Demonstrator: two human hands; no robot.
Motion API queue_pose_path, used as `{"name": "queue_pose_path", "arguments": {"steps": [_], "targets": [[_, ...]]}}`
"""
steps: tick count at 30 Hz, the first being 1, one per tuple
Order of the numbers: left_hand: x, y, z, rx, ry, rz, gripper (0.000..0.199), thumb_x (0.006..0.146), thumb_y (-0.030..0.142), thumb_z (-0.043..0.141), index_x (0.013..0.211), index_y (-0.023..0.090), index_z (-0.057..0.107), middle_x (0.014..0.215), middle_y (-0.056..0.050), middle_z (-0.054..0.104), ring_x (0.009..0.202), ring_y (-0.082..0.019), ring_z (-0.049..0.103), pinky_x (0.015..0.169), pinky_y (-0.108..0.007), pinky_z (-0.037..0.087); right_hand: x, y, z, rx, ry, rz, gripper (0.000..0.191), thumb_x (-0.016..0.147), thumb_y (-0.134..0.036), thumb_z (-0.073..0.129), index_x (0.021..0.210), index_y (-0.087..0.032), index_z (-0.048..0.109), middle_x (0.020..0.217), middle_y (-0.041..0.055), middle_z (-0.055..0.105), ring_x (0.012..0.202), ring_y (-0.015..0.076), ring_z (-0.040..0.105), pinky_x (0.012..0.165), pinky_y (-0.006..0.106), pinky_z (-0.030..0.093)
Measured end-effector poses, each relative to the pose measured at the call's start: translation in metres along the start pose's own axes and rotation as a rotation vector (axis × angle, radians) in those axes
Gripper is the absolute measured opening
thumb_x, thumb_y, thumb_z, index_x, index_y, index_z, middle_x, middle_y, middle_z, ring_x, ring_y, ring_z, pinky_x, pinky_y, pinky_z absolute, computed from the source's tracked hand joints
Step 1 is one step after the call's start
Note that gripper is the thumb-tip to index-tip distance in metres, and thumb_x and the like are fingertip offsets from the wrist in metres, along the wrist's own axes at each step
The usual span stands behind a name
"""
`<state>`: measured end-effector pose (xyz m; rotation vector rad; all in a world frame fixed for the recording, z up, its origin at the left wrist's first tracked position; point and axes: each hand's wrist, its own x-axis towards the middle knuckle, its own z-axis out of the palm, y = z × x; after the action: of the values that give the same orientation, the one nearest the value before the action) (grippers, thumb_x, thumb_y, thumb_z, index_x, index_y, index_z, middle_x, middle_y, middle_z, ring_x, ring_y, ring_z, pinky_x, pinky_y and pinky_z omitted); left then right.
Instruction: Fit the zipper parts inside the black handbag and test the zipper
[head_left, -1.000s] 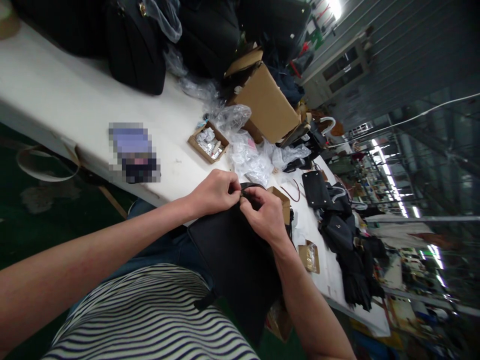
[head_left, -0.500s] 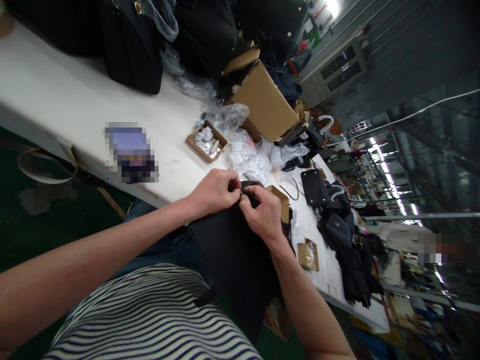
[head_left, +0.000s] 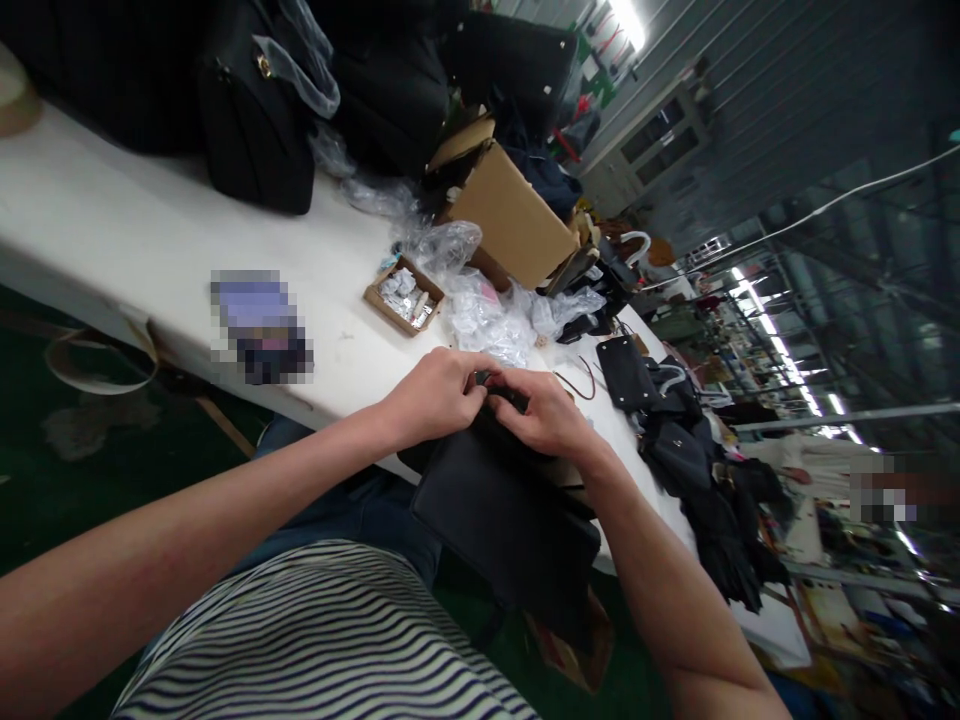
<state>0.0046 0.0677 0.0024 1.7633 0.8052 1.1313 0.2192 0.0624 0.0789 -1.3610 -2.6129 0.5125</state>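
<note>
A black bag (head_left: 510, 520) hangs over the near edge of the white table, below my hands. My left hand (head_left: 442, 395) pinches the dark upper edge of the bag between thumb and fingers. Right beside it, my right hand (head_left: 544, 410) has its fingers closed on the same edge, thumb toward the left hand. The fingertips nearly meet, and whatever small part lies between them is hidden. Just beyond the hands sits a small cardboard box (head_left: 405, 296) of small silvery pieces, with crumpled clear plastic (head_left: 487, 320) to its right.
Black bags (head_left: 259, 130) stand at the table's back left, near a large open carton (head_left: 517, 215). A blurred-out item (head_left: 262, 325) lies on the white table (head_left: 150, 230). More black bags (head_left: 679, 455) are at the right. An open box (head_left: 577, 640) stands below the bag.
The black bag has swung to the right and its lower part sits higher. My right hand has turned flatter and its forearm has moved right. Both hands still hold the bag's edge.
</note>
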Motion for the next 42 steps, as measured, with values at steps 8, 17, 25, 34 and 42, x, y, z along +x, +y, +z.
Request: {"name": "queue_pose_path", "arguments": {"steps": [8, 17, 25, 34, 42], "targets": [[-0.011, 0.003, -0.007, 0.061, -0.122, -0.063, 0.028, 0.086, 0.011, 0.066, 0.107, 0.019, 0.085, 0.084, -0.005, 0.081, 0.076, -0.02, 0.073, 0.069, -0.029, 0.049, -0.01, -0.012, 0.011, 0.05, -0.034, -0.023, 0.012, 0.099, -0.022, 0.063, 0.098, -0.022, 0.075, 0.089, 0.0001, 0.075, 0.077, 0.0188, 0.065, 0.072, 0.032, 0.046], [-0.001, 0.019, -0.013, 0.625, -0.335, 0.045, 0.021, 0.094, 0.025, 0.065, 0.092, 0.021, 0.086, 0.089, -0.012, 0.081, 0.08, -0.026, 0.07, 0.066, -0.035, 0.036, -0.027, -0.019, 0.027, 0.058, 0.124, 0.101, 0.013, 0.097, -0.022, 0.071, 0.106, -0.02, 0.08, 0.097, 0.0055, 0.083, 0.08, 0.0214, 0.071, 0.073, 0.033, 0.047], [0.015, 0.009, -0.006, 0.454, -0.356, 0.1, 0.022, 0.084, 0.015, 0.064, 0.065, 0.02, 0.074, 0.057, -0.003, 0.063, 0.052, -0.015, 0.042, 0.059, -0.034, 0.028, -0.038, -0.014, 0.039, 0.278, 0.203, 0.23, 0.025, 0.093, -0.021, 0.079, 0.118, -0.022, 0.076, 0.112, 0.0048, 0.084, 0.103, 0.0248, 0.078, 0.093, 0.036, 0.056], [0.016, -0.004, 0.0, 0.336, -0.318, 0.122, 0.029, 0.089, 0.015, 0.059, 0.06, 0.019, 0.063, 0.053, 0.002, 0.05, 0.052, -0.012, 0.044, 0.058, -0.031, 0.028, -0.061, 0.001, 0.028, 0.366, 0.083, 0.257, 0.022, 0.106, -0.033, 0.067, 0.12, -0.025, 0.081, 0.114, 0.0045, 0.083, 0.115, 0.0285, 0.076, 0.105, 0.043, 0.057], [0.013, -0.001, -0.002, 0.264, -0.292, 0.109, 0.031, 0.087, 0.013, 0.058, 0.056, 0.019, 0.057, 0.051, 0.004, 0.044, 0.051, -0.011, 0.037, 0.058, -0.031, 0.028, -0.053, -0.001, 0.031, 0.798, 0.06, 0.491, 0.052, 0.1, -0.065, 0.071, 0.079, -0.018, 0.074, 0.067, -0.0036, 0.055, 0.062, 0.0123, 0.042, 0.059, 0.027, 0.032]]}}
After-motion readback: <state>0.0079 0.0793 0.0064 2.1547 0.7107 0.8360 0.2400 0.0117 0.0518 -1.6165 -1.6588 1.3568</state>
